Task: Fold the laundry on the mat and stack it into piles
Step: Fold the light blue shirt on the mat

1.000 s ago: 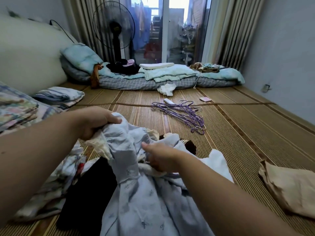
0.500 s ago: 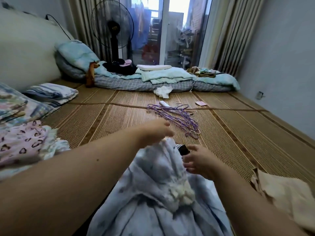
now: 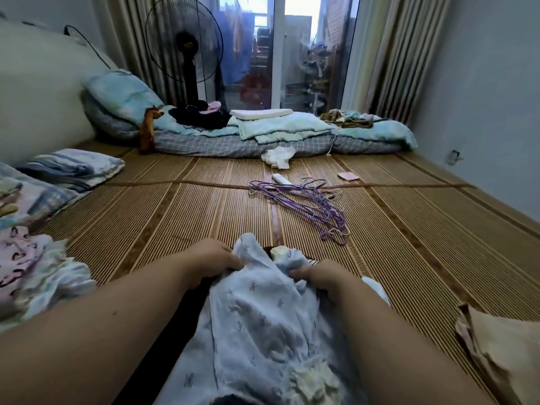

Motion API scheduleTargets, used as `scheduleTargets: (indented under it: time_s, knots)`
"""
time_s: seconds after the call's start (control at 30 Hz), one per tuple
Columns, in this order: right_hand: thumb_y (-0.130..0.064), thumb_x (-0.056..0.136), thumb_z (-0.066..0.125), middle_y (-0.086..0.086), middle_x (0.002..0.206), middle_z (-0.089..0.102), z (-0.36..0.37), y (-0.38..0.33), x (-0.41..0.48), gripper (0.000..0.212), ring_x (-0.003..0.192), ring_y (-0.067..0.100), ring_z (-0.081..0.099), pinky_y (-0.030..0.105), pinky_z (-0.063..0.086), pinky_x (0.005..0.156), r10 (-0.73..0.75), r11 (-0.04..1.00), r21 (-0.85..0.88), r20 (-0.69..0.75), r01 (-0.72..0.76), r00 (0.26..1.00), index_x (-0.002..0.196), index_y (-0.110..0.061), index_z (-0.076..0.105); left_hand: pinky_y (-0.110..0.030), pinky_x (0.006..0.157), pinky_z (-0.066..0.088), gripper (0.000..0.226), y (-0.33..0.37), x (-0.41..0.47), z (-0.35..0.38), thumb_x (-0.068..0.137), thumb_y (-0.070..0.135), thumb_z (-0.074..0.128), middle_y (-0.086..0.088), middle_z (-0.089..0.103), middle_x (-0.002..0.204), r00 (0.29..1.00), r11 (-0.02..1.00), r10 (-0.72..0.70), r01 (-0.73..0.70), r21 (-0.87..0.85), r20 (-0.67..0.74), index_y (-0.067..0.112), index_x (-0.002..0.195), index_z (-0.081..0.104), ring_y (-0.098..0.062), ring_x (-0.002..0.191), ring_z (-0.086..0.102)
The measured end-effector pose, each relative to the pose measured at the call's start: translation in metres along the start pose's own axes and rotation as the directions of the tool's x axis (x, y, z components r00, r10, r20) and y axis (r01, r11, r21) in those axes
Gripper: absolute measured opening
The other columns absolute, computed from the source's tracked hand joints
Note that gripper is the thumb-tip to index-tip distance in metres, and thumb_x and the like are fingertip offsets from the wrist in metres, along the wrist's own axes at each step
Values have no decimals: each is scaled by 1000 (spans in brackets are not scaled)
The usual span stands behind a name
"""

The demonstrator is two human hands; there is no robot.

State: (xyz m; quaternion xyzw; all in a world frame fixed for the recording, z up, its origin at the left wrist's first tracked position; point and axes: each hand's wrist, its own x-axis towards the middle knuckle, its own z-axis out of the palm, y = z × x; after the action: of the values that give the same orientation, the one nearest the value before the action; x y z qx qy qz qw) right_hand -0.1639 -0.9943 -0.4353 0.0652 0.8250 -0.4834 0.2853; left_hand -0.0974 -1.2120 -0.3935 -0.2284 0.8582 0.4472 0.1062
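Clutches a pale blue printed garment (image 3: 263, 317) at its top edge with the left hand (image 3: 213, 258) and the right hand (image 3: 318, 276), fingers curled into the cloth on either side. Holds it bunched low over the woven mat (image 3: 175, 217), close in front. Farther out on the mat, purple hangers (image 3: 306, 203); to the right, beige cloth (image 3: 502, 346); to the left, rumpled patterned laundry (image 3: 35, 270).

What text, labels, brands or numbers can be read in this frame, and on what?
No text is readable anywhere.
The printed marks on the light blue garment are a pattern, not letters.
The small pink item on the mat is too small and blurred to read.
The slim white object by the purple hangers has no legible marking.
The fan hub is too dark to read.
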Motion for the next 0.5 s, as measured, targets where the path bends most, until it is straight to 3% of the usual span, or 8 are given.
scheduleTargets:
  time_s: [0.07,0.13,0.2,0.27,0.33,0.43,0.5]
  knots:
    - [-29,73,82,19,98,73,-11,-3,-4,48,89,32,70,42,58,81,54,998,-27,99,-52,994,107,1,68,-39,72,59,14,1,-1,-8,85,10,67,-19,72,87,999,992,-25,22,-123,-20,0,94,71,-32,77,71]
    - [-28,77,78,18,105,72,-26,-6,-15,43,93,33,69,49,54,92,8,1000,25,170,-12,985,110,-2,69,-40,70,58,16,2,-7,-20,88,6,60,-24,71,87,998,950,-52,40,-310,-32,-7,96,66,-35,76,69]
    - [-22,87,69,20,104,70,-43,-11,-28,27,87,33,67,49,53,88,-116,986,135,170,93,979,109,-6,68,-41,65,58,17,7,-17,-31,91,2,51,-23,71,84,997,905,-47,19,-425,-56,-9,96,64,-34,71,69]
    - [-13,92,60,19,93,70,-60,-22,-43,13,74,29,68,42,57,73,-220,960,205,124,192,968,102,-10,69,-43,59,59,17,17,-29,-41,92,0,46,-19,70,79,994,885,-34,-18,-466,-102,-4,93,63,-31,66,69]
    - [-5,92,54,17,84,69,-76,-35,-58,16,65,26,67,36,59,63,-296,929,247,55,274,953,100,-9,68,-43,65,59,15,33,-39,-52,93,1,47,-19,69,84,985,885,-5,-75,-460,-170,-1,95,62,-32,72,68]
    - [0,91,52,16,82,70,-95,-62,-73,22,61,24,66,32,59,59,-379,879,264,-122,398,917,107,-6,67,-40,71,56,15,63,-51,-69,95,11,51,-18,68,92,963,884,59,-173,-435,-262,3,101,62,-33,81,67]
    - [1,91,54,19,95,70,-107,-81,-79,26,71,28,67,39,59,70,-432,835,262,-234,484,871,113,-5,66,-36,66,52,13,88,-54,-81,98,16,49,-16,66,93,941,863,134,-265,-429,-311,8,101,59,-31,80,64]
